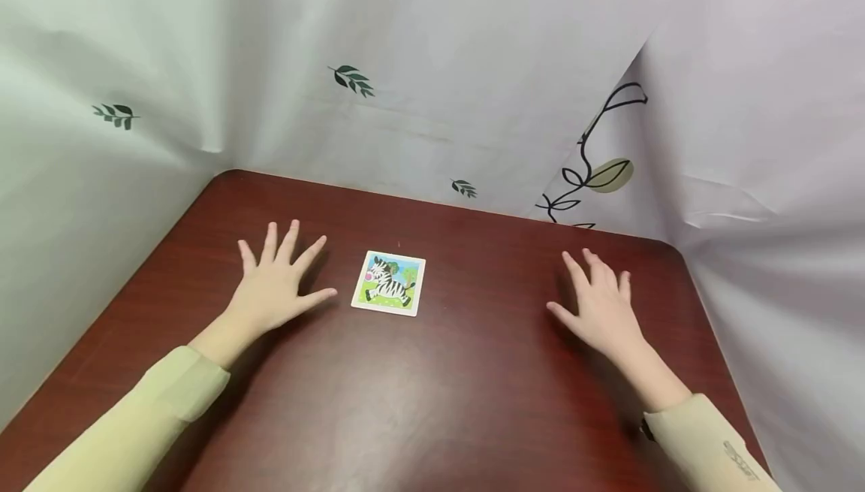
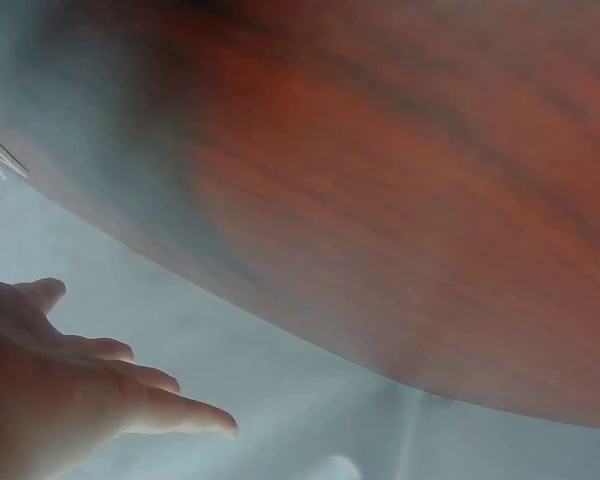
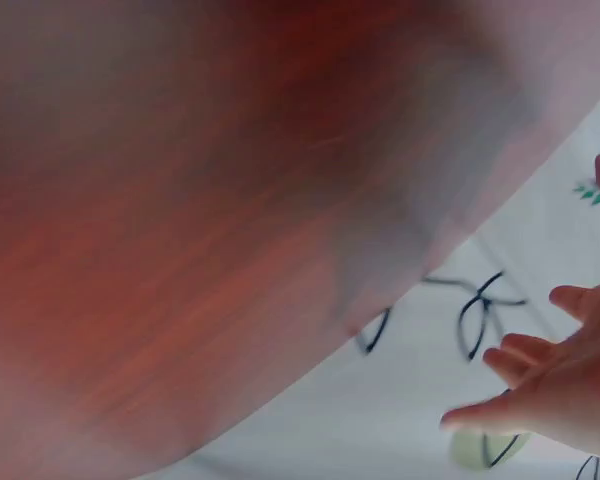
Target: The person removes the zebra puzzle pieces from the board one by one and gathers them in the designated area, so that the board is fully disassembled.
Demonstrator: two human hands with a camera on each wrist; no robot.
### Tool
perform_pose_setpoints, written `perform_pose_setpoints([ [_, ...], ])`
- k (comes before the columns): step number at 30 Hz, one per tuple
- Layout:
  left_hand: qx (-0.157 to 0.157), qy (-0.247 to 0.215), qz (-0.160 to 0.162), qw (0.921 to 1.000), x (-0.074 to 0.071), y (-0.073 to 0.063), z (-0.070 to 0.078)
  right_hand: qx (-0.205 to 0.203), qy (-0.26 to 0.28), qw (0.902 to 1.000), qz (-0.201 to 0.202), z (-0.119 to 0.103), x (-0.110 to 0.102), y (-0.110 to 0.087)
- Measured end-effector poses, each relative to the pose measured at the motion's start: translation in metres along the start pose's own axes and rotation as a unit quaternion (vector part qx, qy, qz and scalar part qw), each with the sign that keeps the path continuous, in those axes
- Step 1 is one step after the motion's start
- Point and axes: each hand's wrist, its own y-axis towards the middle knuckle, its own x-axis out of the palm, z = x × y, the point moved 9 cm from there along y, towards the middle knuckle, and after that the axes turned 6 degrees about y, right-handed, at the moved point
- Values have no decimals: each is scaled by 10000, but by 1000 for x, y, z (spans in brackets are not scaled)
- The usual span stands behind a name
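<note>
A square picture card (image 1: 389, 284) with a white border lies flat on the dark red wooden table (image 1: 405, 402). A running zebra is printed on it, with grass, a tree and blue sky. To the left of the card, my left hand (image 1: 270, 289) is spread palm down with its fingers straight and its thumb pointing at the card's left edge, a small gap between. Well to the right of the card is my right hand (image 1: 601, 308), fingers extended and holding nothing. Both wrist views show the hands, left (image 2: 70, 390) and right (image 3: 560, 385), with nothing in them.
White curtain (image 1: 419, 101) with leaf prints hangs behind the table and along both sides. A black-line plant drawing (image 1: 588, 165) marks it at the back right. The table's far edge runs just beyond the hands and the card.
</note>
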Motion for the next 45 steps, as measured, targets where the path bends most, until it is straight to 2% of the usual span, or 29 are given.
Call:
perform_pose_setpoints([
  [3,259,-152,-39,9995,2,10,9,-300,262,9991,122,-20,1,17],
  [10,969,-212,-262,9947,9,31,29,-755,1101,9910,57,-71,15,56],
  [14,1357,-306,-384,9895,14,38,40,-895,1523,9843,16,-98,26,72],
  [17,1518,-366,-464,9866,17,42,46,-927,1846,9784,-92,-117,34,84],
  [25,1617,-450,-682,9834,24,53,56,-922,2603,9608,-267,-153,54,107],
  [32,1590,-472,-845,9825,33,58,62,-1095,2993,9463,-541,-180,70,124],
  [35,1591,-477,-889,9821,37,58,62,-1211,3073,9411,-723,-192,77,130],
  [38,1610,-496,-909,9815,40,58,63,-1266,3257,9320,-967,-203,86,135],
  [41,1637,-500,-906,9811,43,58,64,-1212,3459,9223,-1228,-211,95,140],
  [45,1636,-531,-929,9807,45,59,66,-1161,3542,9155,-1513,-218,109,148],
])
